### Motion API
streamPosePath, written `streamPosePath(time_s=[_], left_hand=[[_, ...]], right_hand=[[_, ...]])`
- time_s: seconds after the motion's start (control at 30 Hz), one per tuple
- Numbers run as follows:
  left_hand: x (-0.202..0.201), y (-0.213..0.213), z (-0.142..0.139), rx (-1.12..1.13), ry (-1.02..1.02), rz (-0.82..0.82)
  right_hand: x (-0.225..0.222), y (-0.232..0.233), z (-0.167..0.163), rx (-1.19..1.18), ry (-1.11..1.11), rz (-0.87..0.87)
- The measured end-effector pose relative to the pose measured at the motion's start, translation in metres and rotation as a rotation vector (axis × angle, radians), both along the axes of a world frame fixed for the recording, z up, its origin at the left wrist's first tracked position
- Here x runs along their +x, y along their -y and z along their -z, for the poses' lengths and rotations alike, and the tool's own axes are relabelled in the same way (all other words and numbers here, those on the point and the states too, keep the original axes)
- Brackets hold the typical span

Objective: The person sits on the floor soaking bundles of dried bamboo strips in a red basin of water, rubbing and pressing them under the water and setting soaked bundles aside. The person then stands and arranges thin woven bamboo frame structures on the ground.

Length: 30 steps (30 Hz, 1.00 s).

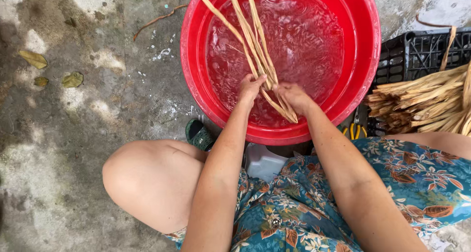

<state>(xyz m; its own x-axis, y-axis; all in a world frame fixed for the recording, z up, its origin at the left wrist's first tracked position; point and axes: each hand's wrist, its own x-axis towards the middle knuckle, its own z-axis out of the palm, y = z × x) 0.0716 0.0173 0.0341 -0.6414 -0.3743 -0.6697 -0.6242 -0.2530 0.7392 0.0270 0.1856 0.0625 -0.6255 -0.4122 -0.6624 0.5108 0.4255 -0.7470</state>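
Strips: long flat tan plant-fibre strips [257,46], dry-looking and ribbon-shaped, bunched; lower ends dip in the water, upper ends run out past the top edge.
Left hand [251,87]: grip closed around the bunch, over the basin.
Right hand [293,96]: grip closed on the same strips just beside the left hand, fingers wet.
Basin: round red plastic basin [363,60], smooth and glossy, holds clear rippled water.
Floor: rough grey concrete floor [73,134], stained, patchy light, outdoors.
Around: bundle of similar strips [427,102] on a black plastic crate [417,51] right of the basin; yellow-handled pliers [356,130] by the crate; fallen leaves [34,59] far left; green sandal [200,134] under the basin rim.
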Motion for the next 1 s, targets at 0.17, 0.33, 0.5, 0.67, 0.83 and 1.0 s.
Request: streamPosePath(time_s=[0.17, 0.33, 0.5, 0.67, 0.83, 1.0], left_hand=[[0.000, 0.007, -0.002, 0.024, -0.001, 0.015], [0.003, 0.021, 0.011, -0.278, 0.039, -0.008], [0.010, 0.046, 0.013, -0.196, -0.186, -0.263], [-0.006, 0.064, -0.009, -0.082, -0.330, -0.327], [-0.015, 0.072, -0.039, -0.108, -0.416, -0.283], [0.000, 0.067, -0.039, -0.338, -0.281, -0.162]], right_hand=[[-0.015, 0.012, -0.008, 0.164, -0.449, 0.035], [-0.025, -0.001, 0.003, 0.325, -0.241, 0.210], [-0.042, -0.036, 0.004, 0.706, -0.566, -0.058], [-0.021, -0.008, -0.018, 0.543, -1.070, 0.090], [0.017, 0.035, -0.034, 0.544, -0.757, -0.346], [0.032, 0.035, -0.026, 0.718, -0.624, -0.581]])
